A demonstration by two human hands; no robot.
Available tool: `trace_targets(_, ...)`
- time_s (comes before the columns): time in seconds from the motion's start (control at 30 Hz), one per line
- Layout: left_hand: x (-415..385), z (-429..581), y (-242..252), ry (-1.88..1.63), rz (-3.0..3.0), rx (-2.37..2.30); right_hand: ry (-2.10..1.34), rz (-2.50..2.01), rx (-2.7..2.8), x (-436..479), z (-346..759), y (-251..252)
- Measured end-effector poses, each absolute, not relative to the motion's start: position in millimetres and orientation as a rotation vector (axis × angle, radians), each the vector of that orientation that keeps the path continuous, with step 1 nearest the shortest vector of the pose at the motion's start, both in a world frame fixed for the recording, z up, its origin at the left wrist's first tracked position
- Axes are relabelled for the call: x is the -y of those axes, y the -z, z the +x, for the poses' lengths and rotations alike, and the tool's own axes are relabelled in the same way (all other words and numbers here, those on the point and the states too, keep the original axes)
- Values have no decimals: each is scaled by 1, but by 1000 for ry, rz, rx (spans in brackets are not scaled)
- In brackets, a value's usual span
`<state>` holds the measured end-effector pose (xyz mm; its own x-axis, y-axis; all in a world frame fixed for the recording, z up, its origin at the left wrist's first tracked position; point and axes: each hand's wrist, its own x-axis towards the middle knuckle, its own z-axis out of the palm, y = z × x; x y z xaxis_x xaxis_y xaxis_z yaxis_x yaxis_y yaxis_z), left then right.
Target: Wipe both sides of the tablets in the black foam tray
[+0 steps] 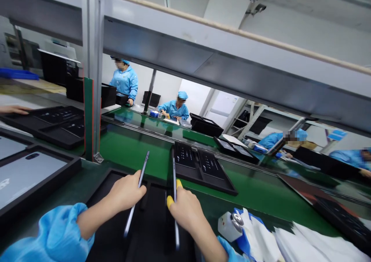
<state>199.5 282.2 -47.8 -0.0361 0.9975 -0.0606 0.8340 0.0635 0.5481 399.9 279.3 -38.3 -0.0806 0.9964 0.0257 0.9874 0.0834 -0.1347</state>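
My left hand point(127, 191) grips a thin, flat silver panel point(133, 210), seen nearly edge-on and tilted. My right hand point(185, 206), with yellow covers on its thumb and a finger, grips a second thin silver panel point(177, 233), also edge-on. Both panels stand over a black tray point(111, 176) with two recesses. Beyond my right hand, another black tray point(228, 186) holds two dark printed pieces on the green belt. Left of my left hand, silver tablet-like panels point(37, 177) lie in a black tray point(75, 162).
White cloths point(261, 231) and a white bottle with a metal top point(228, 226) lie at lower right. A metal post point(93, 61) rises at left, and a shelf point(179, 41) spans overhead. Several people in blue work beyond the belt point(127, 142). Another person's hand point(14, 109) shows at far left.
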Motion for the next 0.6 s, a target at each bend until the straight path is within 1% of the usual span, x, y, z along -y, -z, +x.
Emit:
trace_targets(0.17, -281, 192, 51, -526, 1781, -1926, -212, -2024, 2119, -281, 422, 39)
trace_targets(0.43, -286, 194, 50, -519, 1753, -1904, -5, -2187, 2034, -259, 420, 14)
trace_targets(0.6, -283, 197, 51, -552, 1744, -1895, -148, -2068, 2000, -261, 410, 27)
